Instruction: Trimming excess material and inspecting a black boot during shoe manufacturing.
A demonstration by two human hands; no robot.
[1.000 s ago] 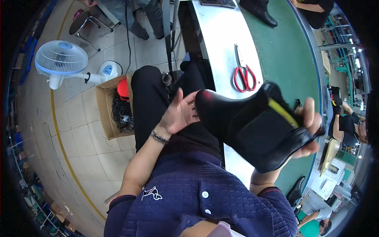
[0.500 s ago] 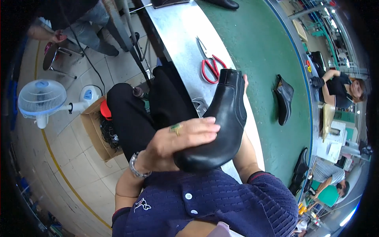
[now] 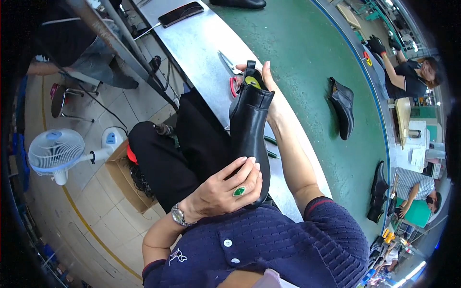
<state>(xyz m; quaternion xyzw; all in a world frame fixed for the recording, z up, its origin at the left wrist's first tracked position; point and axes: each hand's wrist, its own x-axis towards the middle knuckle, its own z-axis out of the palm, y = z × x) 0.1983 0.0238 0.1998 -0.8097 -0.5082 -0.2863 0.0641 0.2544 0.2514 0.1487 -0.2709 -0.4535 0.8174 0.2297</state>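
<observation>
A black leather ankle boot (image 3: pixel 250 115) is held upright close to my chest, its opening upward and its toe down toward me. Wearing a green-stoned ring and a watch, my left hand (image 3: pixel 233 187) has its fingers curled over the boot's toe. Near the opening, my right hand (image 3: pixel 269 84) supports the shaft from behind and the right side, with most of its fingers hidden. A yellowish lining shows inside the top. Partly behind the boot, red-handled scissors (image 3: pixel 234 86) lie on the metal table edge (image 3: pixel 201 43).
A phone (image 3: pixel 181 14) with a cable lies at the table's far end. More dark shoes rest on the green conveyor belt (image 3: pixel 297 57), among them a boot (image 3: pixel 342 108). On the floor stand a fan (image 3: pixel 56 149) and a cardboard box (image 3: pixel 129 185). Other people sit at the right.
The boot has turned and tipped, so its opening now faces up toward me. My right hand has come into view beside the shaft. My left hand stays on the toe.
</observation>
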